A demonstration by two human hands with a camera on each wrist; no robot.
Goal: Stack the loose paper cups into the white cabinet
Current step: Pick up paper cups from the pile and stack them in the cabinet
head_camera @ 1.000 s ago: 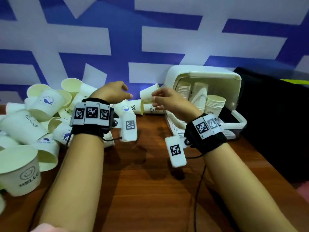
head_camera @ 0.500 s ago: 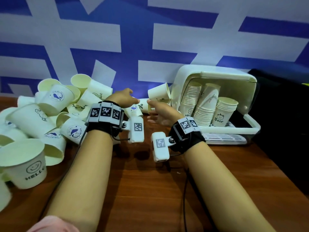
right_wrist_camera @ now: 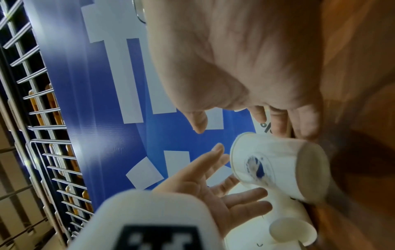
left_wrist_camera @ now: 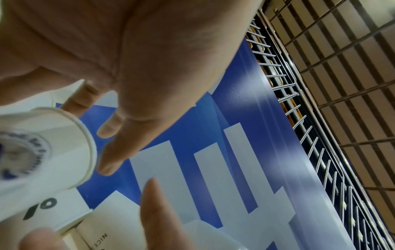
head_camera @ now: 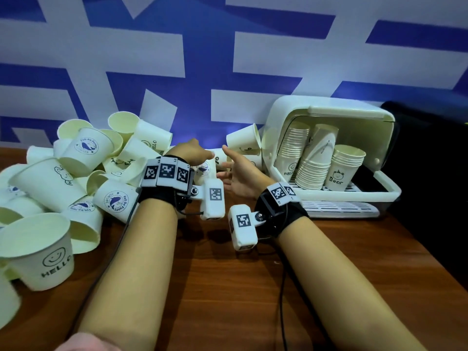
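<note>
Paper cup [head_camera: 206, 168] with the whale print lies mid-frame between my hands; left fingers [head_camera: 202, 154] and right fingers [head_camera: 228, 152] are spread, gripping nothing. White cabinet [head_camera: 326, 148] holds stacks at right, on the desk [head_camera: 228, 287].

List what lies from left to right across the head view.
HELLO smiley cup → heap of loose paper cups → left hand → right hand → white cabinet holding cup stacks → Bear cup stack.
</note>
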